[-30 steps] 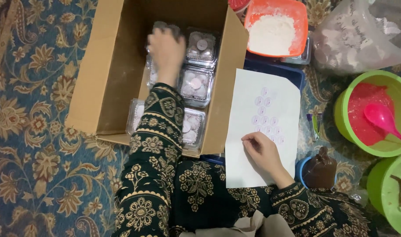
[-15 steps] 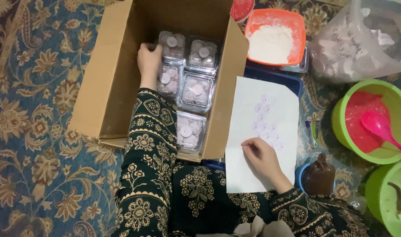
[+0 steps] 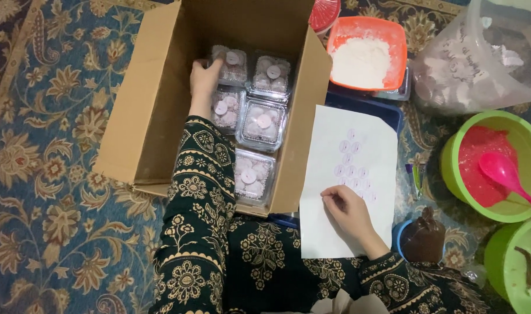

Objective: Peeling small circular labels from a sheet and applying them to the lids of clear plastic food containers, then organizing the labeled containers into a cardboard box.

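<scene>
Cardboard box (image 3: 143, 116), open top, on patterned carpet (image 3: 50, 221). Inside: clear plastic clamshell packs (image 3: 260, 123) in a tight grid, each w/ pale round sweets and a small round sticker on the lid. Packed edge to edge, prob. so nothing slides about.

Left hand (image 3: 204, 81) down in box at far left, fingers curled round edge of top-left pack (image 3: 230, 63), gripping or nudging it against its neighbours. Can't tell if lifted or flat on box floor. Left sleeve, dark green w/ floral print, covering part of lower packs.

Right hand (image 3: 347, 210) resting on white sticker sheet (image 3: 347, 232), just beside box on right. Thumb and forefinger pinched at sheet's surface near lower stickers, looks like picking at one; sticker itself too small to make out. Lilac round stickers (image 3: 349, 163) in rows on upper sheet. Sheet laid over blue tray (image 3: 387, 113), close to box, handy for the right hand.

Further right: orange square tub (image 3: 393, 35) w/ white powder. Green bowl (image 3: 451, 157) w/ red filling and pink spoon (image 3: 503, 174) standing in it. Second green bowl (image 3: 509, 273) at lower right, partly cut off. Large clear plastic bag (image 3: 480, 52) w/ pale pieces inside, top right. Small dark brown tied bag (image 3: 425, 238) in blue cup near right wrist.
</scene>
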